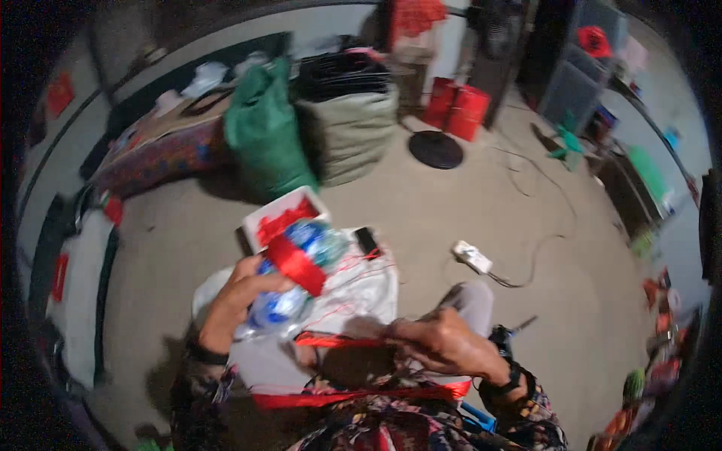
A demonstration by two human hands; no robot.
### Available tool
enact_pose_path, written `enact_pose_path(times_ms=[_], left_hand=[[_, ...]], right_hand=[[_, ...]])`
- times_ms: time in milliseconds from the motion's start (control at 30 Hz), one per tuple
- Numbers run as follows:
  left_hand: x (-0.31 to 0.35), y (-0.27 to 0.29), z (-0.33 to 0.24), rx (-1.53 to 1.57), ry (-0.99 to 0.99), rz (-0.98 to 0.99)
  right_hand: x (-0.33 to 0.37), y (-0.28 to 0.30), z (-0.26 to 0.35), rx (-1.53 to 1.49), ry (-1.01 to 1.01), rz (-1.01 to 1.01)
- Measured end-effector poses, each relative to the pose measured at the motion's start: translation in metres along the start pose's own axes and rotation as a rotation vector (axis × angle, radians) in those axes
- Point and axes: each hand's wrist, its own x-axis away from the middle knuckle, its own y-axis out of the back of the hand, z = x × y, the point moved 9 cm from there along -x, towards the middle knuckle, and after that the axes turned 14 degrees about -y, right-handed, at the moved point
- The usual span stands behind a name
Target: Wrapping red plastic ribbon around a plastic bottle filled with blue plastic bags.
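My left hand (237, 301) is closed on a shiny bundle of blue and clear plastic (280, 307). A wide red band (295, 264) crosses this bundle beside my thumb. Over my lap my right hand (447, 342) is closed, its fingertips pressed together at the end of a red ribbon (342, 342). That ribbon stretches left from the fingers. A second red strip (331, 398) lies lower across my lap. Beyond the bundle sits a white box (252, 218) with red pieces (289, 219) in it. A white cloth or sack (368, 289) with thin red threads lies in front of me.
A dark phone (367, 243) rests on the white cloth. A white power strip (472, 257) with its cord lies on the floor to the right. Farther back stand a green sack (263, 131), a beige sack (357, 135) and a round black base (436, 149). Assorted goods line the right wall.
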Motion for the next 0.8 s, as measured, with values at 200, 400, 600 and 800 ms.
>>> enact_pose_path(times_ms=[200, 400, 600, 800], left_hand=[[0.014, 0.047, 0.034, -0.088, -0.157, -0.111], [0.012, 0.014, 0.02, -0.063, -0.088, 0.01], [0.006, 0.002, 0.018, -0.103, -0.222, 0.07], [0.009, -0.043, 0.008, -0.723, -0.292, 0.305]], right_hand=[[-0.02, -0.02, 0.017, -0.011, 0.029, 0.087], [-0.015, -0.012, 0.015, 0.025, 0.033, 0.108], [-0.021, 0.0, 0.02, 0.046, 0.047, 0.073], [-0.042, 0.019, 0.038, 0.106, 0.124, 0.057]])
